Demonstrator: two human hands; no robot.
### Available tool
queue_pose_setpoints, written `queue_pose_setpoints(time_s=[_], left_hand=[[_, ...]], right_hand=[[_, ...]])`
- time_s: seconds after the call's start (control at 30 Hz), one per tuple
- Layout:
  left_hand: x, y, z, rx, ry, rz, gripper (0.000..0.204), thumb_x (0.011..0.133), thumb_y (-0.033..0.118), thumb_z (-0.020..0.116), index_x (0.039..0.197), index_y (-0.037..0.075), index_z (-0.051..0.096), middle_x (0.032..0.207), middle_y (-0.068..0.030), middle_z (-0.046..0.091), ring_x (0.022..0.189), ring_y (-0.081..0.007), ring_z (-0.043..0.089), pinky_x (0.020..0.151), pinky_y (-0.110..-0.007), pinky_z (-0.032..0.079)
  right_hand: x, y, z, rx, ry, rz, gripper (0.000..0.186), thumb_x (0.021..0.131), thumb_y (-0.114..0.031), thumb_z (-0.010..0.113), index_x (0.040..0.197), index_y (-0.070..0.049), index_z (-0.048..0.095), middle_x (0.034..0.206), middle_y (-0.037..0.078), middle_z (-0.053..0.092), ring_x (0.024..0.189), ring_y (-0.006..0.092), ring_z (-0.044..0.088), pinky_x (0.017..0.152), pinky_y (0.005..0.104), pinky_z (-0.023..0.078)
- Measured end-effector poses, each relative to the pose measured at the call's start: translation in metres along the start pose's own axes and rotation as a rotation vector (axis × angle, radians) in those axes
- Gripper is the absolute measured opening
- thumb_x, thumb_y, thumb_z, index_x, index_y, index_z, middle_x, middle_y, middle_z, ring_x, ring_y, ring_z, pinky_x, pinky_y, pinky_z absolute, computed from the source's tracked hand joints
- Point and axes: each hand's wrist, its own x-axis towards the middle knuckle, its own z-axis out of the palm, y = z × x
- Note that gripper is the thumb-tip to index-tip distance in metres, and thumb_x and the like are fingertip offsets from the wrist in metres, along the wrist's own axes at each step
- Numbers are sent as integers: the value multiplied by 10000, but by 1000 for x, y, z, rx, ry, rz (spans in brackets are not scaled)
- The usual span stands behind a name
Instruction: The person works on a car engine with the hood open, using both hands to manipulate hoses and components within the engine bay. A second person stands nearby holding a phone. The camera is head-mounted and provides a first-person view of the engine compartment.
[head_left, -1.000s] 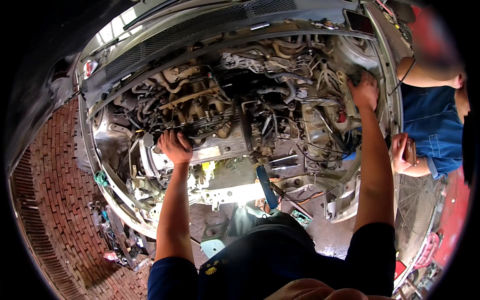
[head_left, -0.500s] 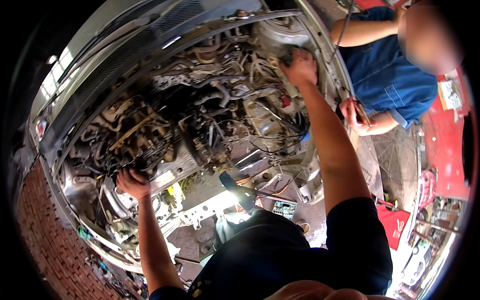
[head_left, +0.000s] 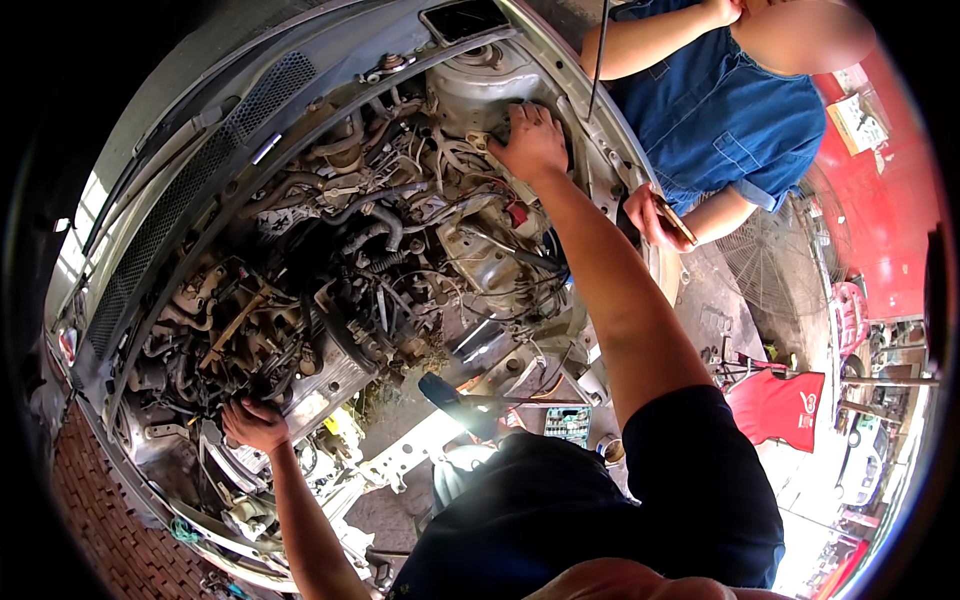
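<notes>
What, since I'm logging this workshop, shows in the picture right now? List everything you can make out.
Engine cover: one, silver, left of centre
Car body: one, grey, left to centre
Hoses: several, dark, centre; too tangled to count
Flat rectangle: one, black, top centre
Bar: one, dark blue, lower centre
Tool case: one, teal, below centre
Fan: one, grey, right
Cloth: one, red, lower right
Brick floor: one, reddish, lower left
Co-worker: one, blue shirt, upper right
Phone-like object: one, dark, held by co-worker
Left hand: one, bare, by engine cover
Right hand: one, bare, against car body
</notes>
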Motion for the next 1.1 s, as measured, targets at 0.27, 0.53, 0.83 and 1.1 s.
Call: queue_pose_setpoints(time_s=[0.27,0.53,0.83,1.1], left_hand=[[4,5,-6,-4,-48,-19,521,1073,352,410,1058,-85,694,1191,-300,699,1136,-495,627,1018,-572,444],[0,-4,-4,27,13,5,512,1069,353,430,1088,-82,700,1223,-315,689,1149,-503,625,1017,-578,450],[0,1,-4,28,25,4,513,1078,345,426,1061,-90,696,1202,-292,703,1114,-491,644,990,-582,462],[1,-2,-2,7,50,25,496,1092,341,405,1009,-54,692,1111,-242,711,1068,-474,627,972,-567,447]], right_hand=[[-1,-4,-4,-22,-18,9,664,821,-482,802,1311,-87,591,1391,126,595,1375,318,487,1152,519,398],[-1,-12,-9,-47,-20,-2,681,837,-487,776,1357,-87,591,1411,142,586,1360,325,510,1145,491,416],[-1,-1,1,-16,-30,15,687,843,-495,788,1362,-97,581,1422,120,569,1403,316,462,1197,517,355],[-3,-4,-8,-8,6,2,647,826,-495,789,1296,-84,618,1365,108,606,1356,308,502,1145,494,404]])
